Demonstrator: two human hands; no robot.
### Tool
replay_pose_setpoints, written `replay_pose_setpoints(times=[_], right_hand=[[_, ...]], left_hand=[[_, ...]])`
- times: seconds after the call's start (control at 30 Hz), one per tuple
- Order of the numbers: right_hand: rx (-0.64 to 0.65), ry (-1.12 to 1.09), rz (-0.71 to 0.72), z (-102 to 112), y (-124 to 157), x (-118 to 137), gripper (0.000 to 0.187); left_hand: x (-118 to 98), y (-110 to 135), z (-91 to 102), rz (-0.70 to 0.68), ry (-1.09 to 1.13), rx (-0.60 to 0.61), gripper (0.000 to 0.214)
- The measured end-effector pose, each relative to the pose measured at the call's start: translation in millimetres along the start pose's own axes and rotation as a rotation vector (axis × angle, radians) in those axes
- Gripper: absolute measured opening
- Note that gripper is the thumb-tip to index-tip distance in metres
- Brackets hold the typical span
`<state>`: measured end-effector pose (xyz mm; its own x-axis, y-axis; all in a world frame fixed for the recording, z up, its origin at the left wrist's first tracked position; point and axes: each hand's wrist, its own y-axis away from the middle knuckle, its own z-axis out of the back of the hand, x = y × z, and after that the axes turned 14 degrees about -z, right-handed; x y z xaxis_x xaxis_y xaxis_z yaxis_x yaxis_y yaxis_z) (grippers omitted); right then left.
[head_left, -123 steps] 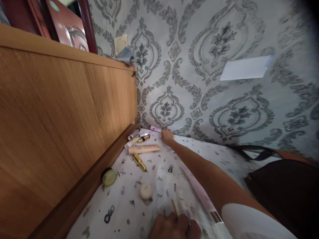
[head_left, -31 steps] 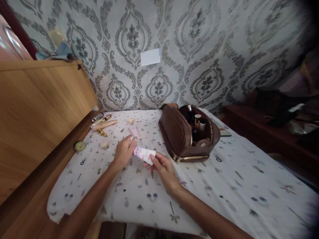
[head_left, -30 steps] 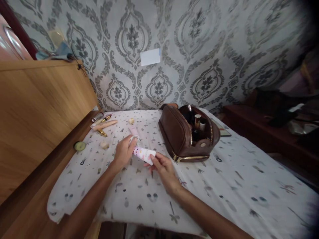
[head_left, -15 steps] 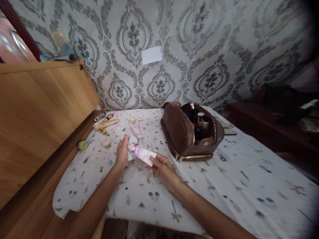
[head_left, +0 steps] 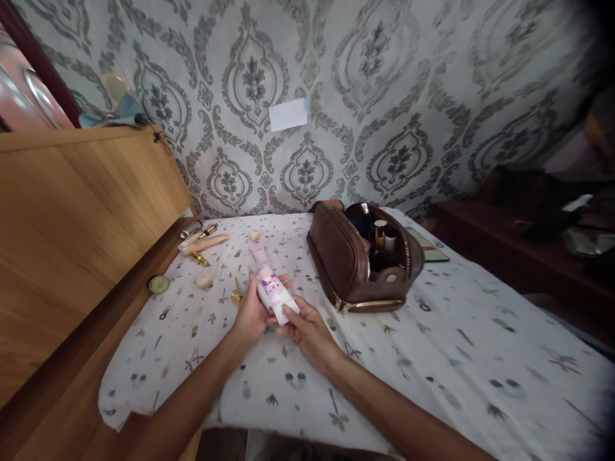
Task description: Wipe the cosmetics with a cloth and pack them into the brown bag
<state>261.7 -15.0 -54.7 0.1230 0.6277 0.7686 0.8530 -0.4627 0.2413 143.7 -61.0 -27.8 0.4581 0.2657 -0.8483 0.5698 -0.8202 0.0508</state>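
A white squeeze tube with purple and pink print (head_left: 276,291) is held over the table between my two hands. My right hand (head_left: 310,330) pinches its lower, plain white end between thumb and fingers. My left hand (head_left: 252,310) wraps the tube from the left, its fingertips showing past the tube's far side. A bit of white tissue (head_left: 262,291) appears between the left hand and the tube, mostly hidden. Just beyond lies a pale pink tube (head_left: 259,253), partly covered. A small gold item (head_left: 236,296) lies beside my left hand.
An unzipped brown leather toiletry bag (head_left: 355,262) with bottles inside stands to the right. Lipsticks and a peach tube (head_left: 206,242) lie at the back left, near cream-coloured pieces (head_left: 204,282) and a round green-lidded jar (head_left: 158,283). A wooden panel (head_left: 86,211) borders the left.
My left hand has slid from the tube's far end down around its body, covering most of the tissue. The tube now points more away from me, and a gold item has come into sight.
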Motion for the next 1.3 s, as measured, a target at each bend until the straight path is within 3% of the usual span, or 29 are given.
replay_pose_setpoints(times=[0.07, 0.13, 0.23, 0.4, 0.57, 0.67, 0.83, 1.07, 1.3], right_hand=[[-0.019, 0.088, 0.072, 0.3, 0.5, -1.6, 0.037], [-0.040, 0.173, 0.117, 1.4, 1.0, -3.2, 0.040], [-0.052, 0.276, 0.110, 3.3, 0.5, -5.3, 0.044], [-0.066, 0.495, 0.084, 5.0, 1.0, -3.6, 0.047], [-0.330, 0.747, 0.252, 12.5, 4.1, 12.1, 0.049], [-0.420, 0.608, 0.295, 16.5, 3.6, 22.6, 0.038], [-0.269, 0.372, 0.199, 15.4, 4.1, 31.4, 0.042], [-0.267, 0.267, 0.237, 11.1, 6.9, 34.7, 0.039], [-0.225, 0.354, 0.276, 11.4, 7.7, 27.5, 0.035]], left_hand=[[9.6, 3.5, -0.3, -0.034, -0.080, 0.063, 0.067], [16.8, 5.5, 0.9, -0.083, -0.166, 0.046, 0.064], [20.7, 5.9, 3.9, -0.125, -0.221, -0.018, 0.059], [19.5, 4.9, 7.4, -0.225, -0.210, 0.027, 0.047], [15.4, 5.0, 12.3, -0.302, -0.324, 0.043, 0.043], [9.5, 6.9, 16.5, -0.302, -0.478, 0.118, 0.040], [3.7, 13.6, 15.7, -0.307, -0.622, 0.276, 0.030], [-1.0, 14.5, 11.0, -0.386, -0.625, 0.278, 0.024], [0.7, 13.6, 11.9, -0.460, -0.731, 0.345, 0.013]])
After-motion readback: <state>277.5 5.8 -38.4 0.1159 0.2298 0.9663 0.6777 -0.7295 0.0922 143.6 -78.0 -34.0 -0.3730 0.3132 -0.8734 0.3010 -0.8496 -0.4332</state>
